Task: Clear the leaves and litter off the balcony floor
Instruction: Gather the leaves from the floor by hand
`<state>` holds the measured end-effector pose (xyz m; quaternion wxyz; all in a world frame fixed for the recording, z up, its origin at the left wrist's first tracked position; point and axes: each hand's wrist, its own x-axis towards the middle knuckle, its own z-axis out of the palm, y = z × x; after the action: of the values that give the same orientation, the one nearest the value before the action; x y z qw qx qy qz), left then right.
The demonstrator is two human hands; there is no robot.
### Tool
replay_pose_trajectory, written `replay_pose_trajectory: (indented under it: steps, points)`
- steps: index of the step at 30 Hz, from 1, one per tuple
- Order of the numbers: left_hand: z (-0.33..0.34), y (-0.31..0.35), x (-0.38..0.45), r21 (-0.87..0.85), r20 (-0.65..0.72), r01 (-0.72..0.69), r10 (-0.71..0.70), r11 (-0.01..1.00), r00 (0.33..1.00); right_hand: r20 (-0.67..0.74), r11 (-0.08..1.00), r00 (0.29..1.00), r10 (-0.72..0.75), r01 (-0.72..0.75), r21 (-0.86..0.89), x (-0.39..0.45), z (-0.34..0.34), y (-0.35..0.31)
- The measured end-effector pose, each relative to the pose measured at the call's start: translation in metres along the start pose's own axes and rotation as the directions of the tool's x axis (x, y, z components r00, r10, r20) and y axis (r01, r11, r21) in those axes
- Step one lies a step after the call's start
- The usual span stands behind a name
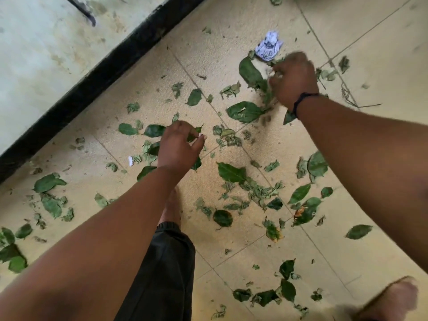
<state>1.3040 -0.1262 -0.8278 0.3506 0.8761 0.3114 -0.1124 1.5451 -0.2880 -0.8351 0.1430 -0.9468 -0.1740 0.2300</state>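
Green leaves (231, 173) and torn leaf scraps lie scattered over the beige tiled floor (243, 249). A crumpled white paper (268, 46) lies at the far side. My right hand (294, 81), with a dark band on the wrist, grips a bunch of leaves (251, 72) just below that paper. My left hand (179, 144) hovers lower left over a cluster of leaves (154, 130), fingers curled and pinching a small leaf between thumb and fingertips. A small white paper scrap (130, 161) lies left of it.
A black skirting strip (92, 89) runs diagonally along the pale wall (46, 54) at the upper left. My bare feet (172, 205) and dark trouser leg (166, 274) stand mid-floor; another foot (391, 297) is at the bottom right. Thin twigs (349, 100) lie at the right.
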Motion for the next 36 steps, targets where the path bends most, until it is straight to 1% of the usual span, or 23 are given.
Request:
replay_pose_trajectory:
  steps: [2,3,4,6,7,8,10,12,14,17,19,20,21,22,24,25,26,27,29,30,32,34,36]
  points:
    - [-0.002,0.010,0.011,-0.098,0.014,0.046,-0.045,0.994,0.999,0.010,0.999,0.999,-0.037,0.037,-0.035,0.030,-0.004,-0.001]
    - [-0.003,0.012,0.015,-0.142,0.022,0.074,-0.071,0.987,0.997,0.043,0.996,0.997,-0.069,0.071,-0.053,0.044,-0.006,-0.004]
    - [-0.004,0.014,0.019,-0.184,0.031,0.104,-0.100,0.978,0.995,0.095,0.991,0.990,-0.100,0.107,-0.075,0.058,-0.005,-0.008]
    - [-0.007,0.015,0.023,-0.258,0.054,0.159,-0.150,0.953,0.987,0.214,0.979,0.971,-0.108,0.142,-0.148,0.076,-0.004,-0.016]
    - [-0.008,0.015,0.024,-0.269,0.059,0.170,-0.160,0.948,0.985,0.263,0.974,0.960,-0.097,0.146,-0.172,0.079,-0.003,-0.020]
    - [-0.010,0.015,0.025,-0.257,0.061,0.171,-0.161,0.951,0.985,0.283,0.970,0.954,-0.099,0.156,-0.188,0.083,-0.001,-0.022]
    - [-0.012,0.015,0.024,-0.228,0.065,0.167,-0.157,0.959,0.986,0.274,0.965,0.955,-0.116,0.173,-0.195,0.082,-0.001,-0.025]
    - [-0.012,0.016,0.022,-0.233,0.073,0.151,-0.138,0.961,0.988,0.220,0.989,0.972,-0.083,0.107,-0.099,0.078,-0.004,-0.021]
    - [-0.010,0.018,0.018,-0.229,0.076,0.124,-0.109,0.965,0.991,0.137,0.996,0.990,-0.030,0.018,0.090,0.070,-0.010,-0.015]
    - [-0.002,0.028,0.011,-0.242,0.082,0.128,-0.111,0.962,0.990,0.013,0.924,1.000,0.021,-0.025,0.381,0.045,-0.019,-0.005]
    - [0.007,0.042,0.006,-0.265,0.091,0.158,-0.139,0.951,0.986,-0.031,0.814,0.988,0.152,-0.107,0.571,0.013,-0.020,0.001]
    - [0.011,0.050,0.004,-0.277,0.098,0.171,-0.149,0.945,0.984,-0.025,0.726,0.974,0.224,-0.150,0.671,-0.006,-0.017,0.004]
    - [0.018,0.060,0.002,-0.292,0.110,0.183,-0.158,0.939,0.981,0.013,0.619,0.951,0.308,-0.210,0.756,-0.027,-0.015,0.008]
    - [0.025,0.070,-0.001,-0.308,0.123,0.198,-0.168,0.931,0.978,0.067,0.486,0.922,0.382,-0.262,0.833,-0.047,-0.010,0.016]
    - [0.041,0.094,-0.010,-0.344,0.144,0.226,-0.187,0.911,0.972,0.222,0.197,0.844,0.487,-0.354,0.914,-0.088,-0.004,0.030]
    - [0.048,0.105,-0.015,-0.365,0.142,0.232,-0.193,0.902,0.971,0.288,0.083,0.803,0.521,-0.384,0.920,-0.108,0.000,0.036]
    - [0.058,0.119,-0.022,-0.383,0.141,0.232,-0.191,0.894,0.971,0.334,-0.010,0.767,0.548,-0.393,0.919,-0.129,0.001,0.045]
    - [0.067,0.133,-0.030,-0.401,0.145,0.229,-0.185,0.887,0.972,0.363,-0.080,0.737,0.569,-0.391,0.917,-0.149,0.001,0.052]
    - [0.088,0.165,-0.050,-0.439,0.180,0.236,-0.172,0.867,0.969,0.395,-0.192,0.700,0.595,-0.353,0.916,-0.186,-0.004,0.073]
    - [0.097,0.179,-0.060,-0.459,0.201,0.243,-0.167,0.854,0.965,0.402,-0.231,0.684,0.608,-0.332,0.914,-0.201,-0.007,0.083]
    - [0.122,0.215,-0.088,-0.504,0.257,0.263,-0.148,0.823,0.955,0.412,-0.289,0.631,0.657,-0.294,0.911,-0.233,-0.021,0.114]
    - [0.151,0.256,-0.120,-0.536,0.319,0.293,-0.132,0.791,0.939,0.414,-0.324,0.594,0.690,-0.258,0.910,-0.263,-0.042,0.153]
    - [0.181,0.297,-0.152,-0.549,0.377,0.321,-0.114,0.772,0.919,0.399,-0.315,0.572,0.717,-0.244,0.917,-0.290,-0.066,0.194]
